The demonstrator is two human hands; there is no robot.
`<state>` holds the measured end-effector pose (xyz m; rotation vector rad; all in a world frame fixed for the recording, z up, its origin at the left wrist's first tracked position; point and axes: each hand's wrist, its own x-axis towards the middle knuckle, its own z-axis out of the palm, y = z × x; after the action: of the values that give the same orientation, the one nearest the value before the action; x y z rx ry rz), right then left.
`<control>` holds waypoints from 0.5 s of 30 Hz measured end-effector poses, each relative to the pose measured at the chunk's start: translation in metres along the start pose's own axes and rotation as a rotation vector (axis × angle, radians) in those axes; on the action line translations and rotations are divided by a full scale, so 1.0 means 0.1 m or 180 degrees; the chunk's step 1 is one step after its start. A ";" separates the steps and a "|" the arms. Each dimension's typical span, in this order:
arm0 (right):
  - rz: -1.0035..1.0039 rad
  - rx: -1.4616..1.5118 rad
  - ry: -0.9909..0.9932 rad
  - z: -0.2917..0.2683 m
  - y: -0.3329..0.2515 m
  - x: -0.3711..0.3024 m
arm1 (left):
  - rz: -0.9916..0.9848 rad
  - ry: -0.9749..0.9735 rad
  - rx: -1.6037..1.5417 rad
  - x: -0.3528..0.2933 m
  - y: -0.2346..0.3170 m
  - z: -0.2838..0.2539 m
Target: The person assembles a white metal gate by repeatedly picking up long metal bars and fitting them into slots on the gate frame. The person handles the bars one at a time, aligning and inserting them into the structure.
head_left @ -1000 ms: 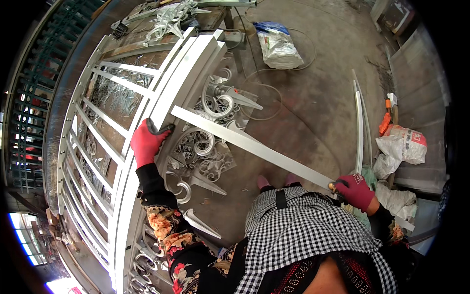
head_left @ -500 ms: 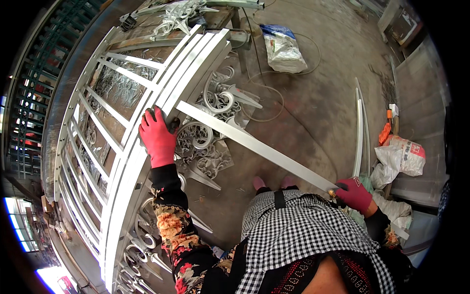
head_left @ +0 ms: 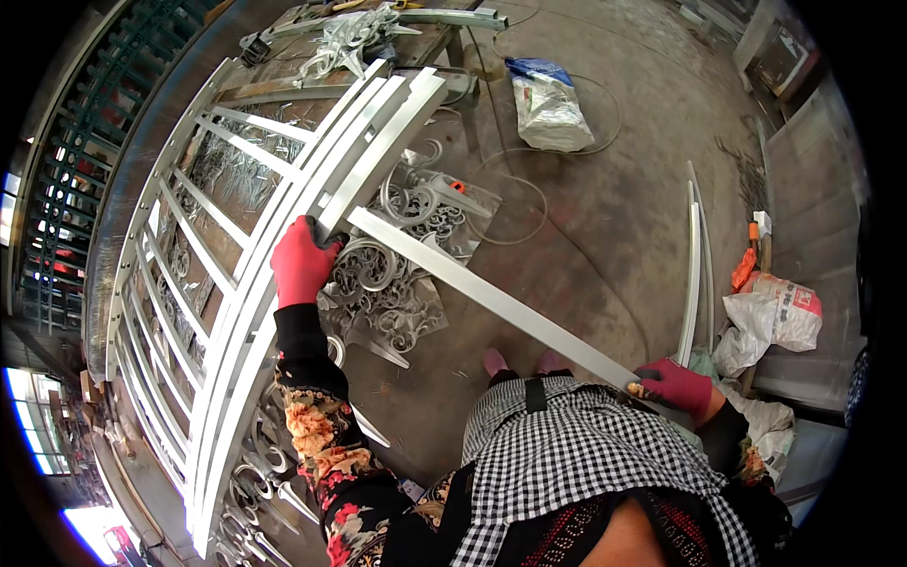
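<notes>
My left hand, in a red glove with dark fingertips, is closed over the long white rails beside the inner end of a white metal bar. Its fingers curl around the outer rail, which stands slightly apart from its neighbours. Out to the right, my right hand, also gloved in red, grips the near end of the white metal bar. That bar slants across above the floor, its far end close to the outer rail. Left of the rails spreads a white railing frame with several slats.
Scrolled metal ornaments lie below the rails. More ornaments rest on the workbench at the back. A white sack and a hose are on the floor. At right are thin white strips and another sack.
The outer rail has shifted away from the other rails, opening a gap at its upper part. My left hand has moved slightly down, while my right hand still grips the bar.
</notes>
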<state>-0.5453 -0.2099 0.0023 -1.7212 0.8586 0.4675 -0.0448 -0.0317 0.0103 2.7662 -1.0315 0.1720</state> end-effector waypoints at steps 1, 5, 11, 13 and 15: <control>0.0091 -0.0060 -0.0012 0.02 0.03 0.00 | -0.0125 -0.0061 -0.0043 -0.01 0.02 -0.01; 0.0207 -0.0231 0.0100 0.00 -0.22 -0.12 | 0.0038 -0.0061 -0.0139 -0.01 -0.03 0.02; -0.1322 -0.0793 0.0308 0.26 0.49 0.13 | 0.0190 0.0176 -0.0250 0.03 0.11 0.04; -0.0708 -0.0728 0.0214 0.12 0.29 0.09 | 0.0107 0.0018 -0.0399 -0.02 0.10 0.07; -0.0368 -0.0599 0.0453 0.02 0.26 0.10 | 0.0165 -0.0008 -0.0568 -0.07 0.07 0.10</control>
<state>-0.5578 -0.2150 -0.0224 -1.9850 0.8313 0.3604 -0.0541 -0.0349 0.0002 2.5826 -1.0644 0.0790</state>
